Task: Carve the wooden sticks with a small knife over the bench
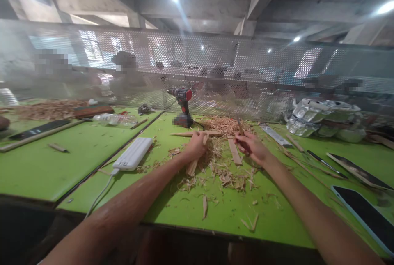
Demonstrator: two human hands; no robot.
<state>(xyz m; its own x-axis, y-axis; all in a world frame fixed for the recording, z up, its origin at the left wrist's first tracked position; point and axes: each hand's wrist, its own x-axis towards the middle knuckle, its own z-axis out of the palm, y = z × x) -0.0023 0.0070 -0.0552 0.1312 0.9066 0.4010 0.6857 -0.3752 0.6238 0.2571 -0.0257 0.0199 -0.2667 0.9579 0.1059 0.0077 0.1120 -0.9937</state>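
Note:
My left hand (197, 148) is closed around a narrow wooden strip (192, 167), whose lower end sticks out toward me. In my closed right hand (251, 146) is a slim brownish tool (240, 127), pointing up; its exact kind is too small to make out. A flat piece of wood (234, 152) lies on the green table just left of my right hand. Behind my left hand lies a long tapered piece of wood (181, 134). Curled wood shavings (227, 174) are scattered between and below both hands, with a larger heap (224, 124) behind.
A cordless drill (183, 107) stands at the back. On the left are a white power bank (134, 154) with a cable and a plastic bottle (115, 119). To the right lie a metal ruler (276, 135), a phone (363, 211) and foil-like silver bundles (323, 118). A perforated screen (261, 63) closes the back.

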